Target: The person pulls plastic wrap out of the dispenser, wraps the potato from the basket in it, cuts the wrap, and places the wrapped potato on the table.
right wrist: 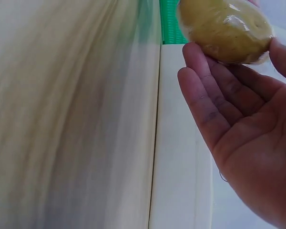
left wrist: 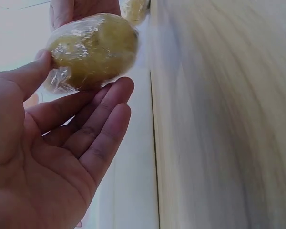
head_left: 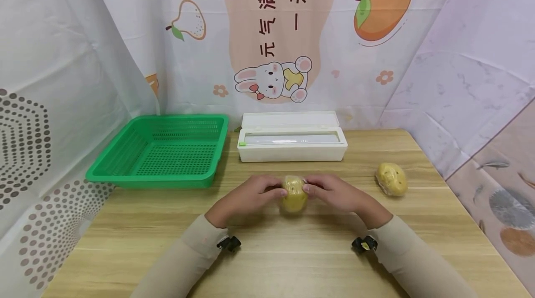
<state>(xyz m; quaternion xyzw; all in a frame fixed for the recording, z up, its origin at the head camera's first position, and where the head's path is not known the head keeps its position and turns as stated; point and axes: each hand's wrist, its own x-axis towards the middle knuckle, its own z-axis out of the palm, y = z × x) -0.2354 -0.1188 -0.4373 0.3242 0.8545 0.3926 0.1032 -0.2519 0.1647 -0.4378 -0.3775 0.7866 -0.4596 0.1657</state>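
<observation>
A yellow potato (head_left: 294, 194) wrapped in clear plastic film is held between both hands over the middle of the table. My left hand (head_left: 255, 196) pinches its left side with thumb and fingers. On the other side my right hand (head_left: 337, 192) pinches it the same way. In the left wrist view the film on the potato (left wrist: 95, 50) looks shiny and crinkled, bunched near the thumb. The right wrist view shows the potato (right wrist: 224, 31) between the thumb and fingertips, its top cut off by the frame.
Behind the hands stands a white cling film box (head_left: 292, 152) with its lid raised and a film roll inside. A green plastic basket (head_left: 205, 178) is at the back left. Another wrapped potato (head_left: 392, 179) lies on the wooden table (head_left: 288, 265) at the right.
</observation>
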